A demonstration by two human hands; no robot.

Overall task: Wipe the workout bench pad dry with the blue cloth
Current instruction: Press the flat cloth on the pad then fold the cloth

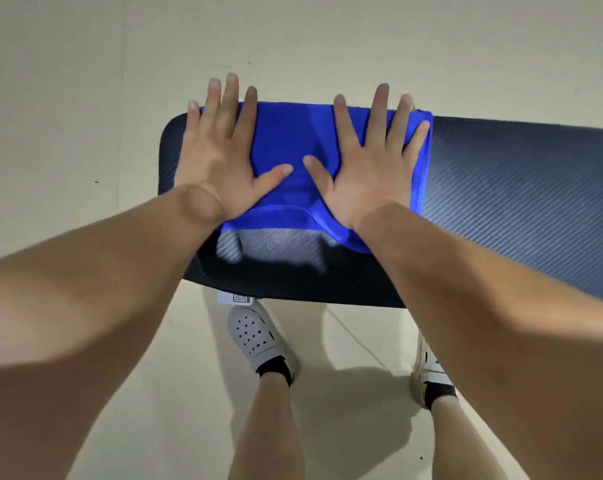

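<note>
Just 1 cam, head-worn, wide-angle, aimed fwd + steeply down at the bench pad (518, 188), pretty close.

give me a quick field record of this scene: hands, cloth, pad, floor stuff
left hand: flat, fingers spread, pressing on the blue cloth
right hand: flat, fingers spread, pressing on the cloth
cloth position: spread across the left end of the bench pad
pad: dark, textured, runs off the right edge of the view
pad surface near the person: uncovered strip with a pale sheen
floor: pale; white shoes below the pad
</note>
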